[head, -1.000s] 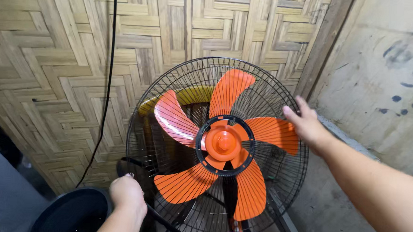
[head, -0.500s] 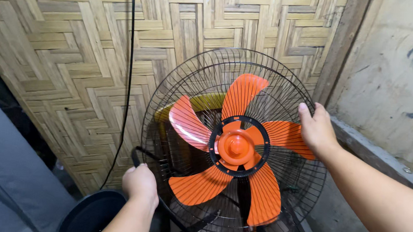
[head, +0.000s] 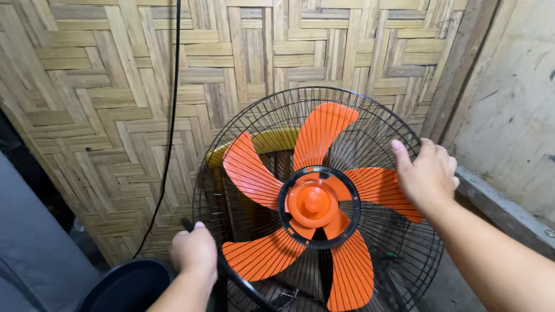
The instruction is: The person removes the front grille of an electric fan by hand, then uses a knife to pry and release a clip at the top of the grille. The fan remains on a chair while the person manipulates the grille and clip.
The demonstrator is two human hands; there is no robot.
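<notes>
Left hand [head: 194, 253]: closed in a fist around the black rim at the lower left edge of the fan guard [head: 260, 121], thumb tip showing on top.
Right hand [head: 427, 174]: fingers curled over the right edge of the guard, gripping the wires beside the tip of an orange blade [head: 383, 190].
Fan: upright in the corner, close before the woven bamboo wall [head: 92, 104], concrete wall [head: 529, 111] on the right; orange hub [head: 313, 204] near the middle of the wire cage, five blades around it.
Beside the fan: dark round bucket [head: 128, 288] just left of the left wrist; black cable [head: 170, 114] hanging down the woven wall, apart from the guard.
Risk, pinch: fingertips of the right hand poking between the wires, close to a blade; likely nipped if the blades turn.
Risk, tip: uneven pull between the two hands, likely to rock or topple the whole fan toward the bucket.
Risk, bend: thin wires likely to deform under a hard squeeze at the right edge.
Change from half a second ago: guard sits lower in view; right hand wrapped further over the rim instead of resting flat; left hand lower on the rim.
</notes>
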